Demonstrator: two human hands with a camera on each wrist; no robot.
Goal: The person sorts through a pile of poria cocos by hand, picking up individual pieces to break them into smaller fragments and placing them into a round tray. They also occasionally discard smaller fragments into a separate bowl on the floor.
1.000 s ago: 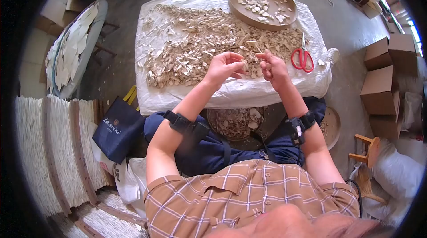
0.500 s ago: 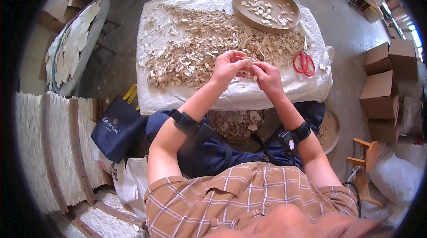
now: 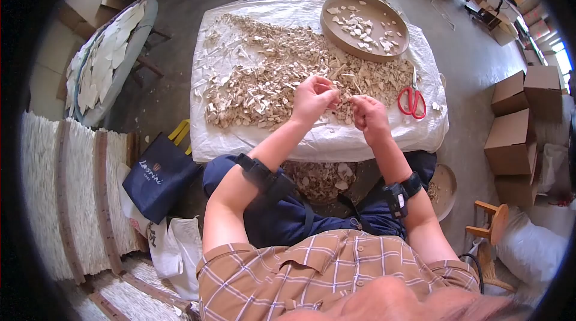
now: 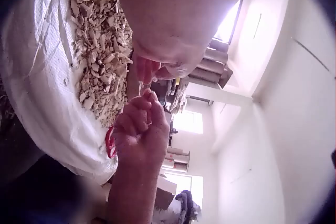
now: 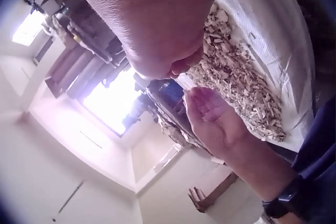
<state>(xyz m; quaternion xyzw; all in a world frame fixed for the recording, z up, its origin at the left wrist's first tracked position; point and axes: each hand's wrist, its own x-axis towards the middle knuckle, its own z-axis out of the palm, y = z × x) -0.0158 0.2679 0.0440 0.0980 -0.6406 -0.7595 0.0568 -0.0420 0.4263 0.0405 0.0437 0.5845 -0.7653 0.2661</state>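
On the white cloth [image 3: 231,148] I see chips [image 3: 258,84], heaped long sideways, under and past both hands, mostly toward the left hand [image 3: 312,102]. It and the right hand [image 3: 371,118] pinch something tiny (can't tell what).

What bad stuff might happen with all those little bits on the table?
The left hand and right hand are above pale flakes; a dropped bit might get lost. Red-handled scissors lie beside those flakes and might poke a reaching hand. The round tray sits near the far edge; a bump could spill its pieces.
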